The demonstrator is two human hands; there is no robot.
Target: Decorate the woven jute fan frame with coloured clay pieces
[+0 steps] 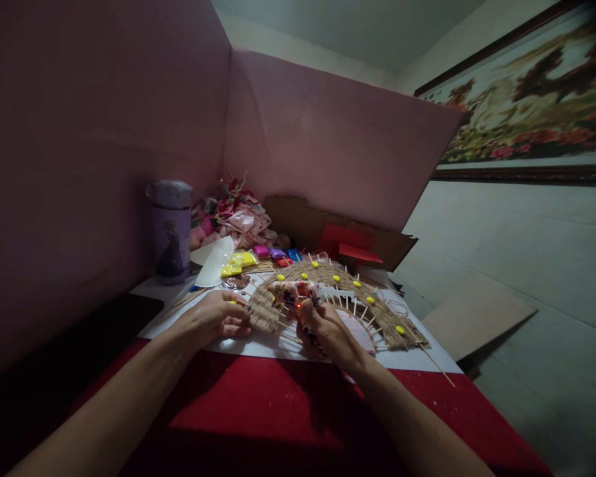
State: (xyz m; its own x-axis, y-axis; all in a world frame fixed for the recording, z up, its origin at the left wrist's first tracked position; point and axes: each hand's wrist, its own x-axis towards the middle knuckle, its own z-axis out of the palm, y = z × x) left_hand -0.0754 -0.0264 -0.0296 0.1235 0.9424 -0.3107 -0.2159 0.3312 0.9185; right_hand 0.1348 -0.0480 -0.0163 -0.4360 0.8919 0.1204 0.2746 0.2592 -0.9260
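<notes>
A fan-shaped woven arch (322, 273) of tan cord on thin wooden sticks lies on white paper, with several yellow dots along it. At its left end, my left hand (223, 317) is closed on the edge, a yellow dot showing by the fingertips. My right hand (328, 326) grips a floral-patterned glue gun (294, 291) with a small lit red light. A pale glue stick (338, 292) sticks out of its back, and its nozzle points left over the arch. Below the arch, partly behind my right hand, lies a pale pink rounded piece (356, 329).
A purple flask (171, 232) stands at the left by the pink partition (322, 126). Behind the arch are yellow packets (239, 262), smaller coloured packets (278, 254), a heap of pink fabric (246, 222) and cardboard (298, 215). Red cloth (258, 397) covers the front.
</notes>
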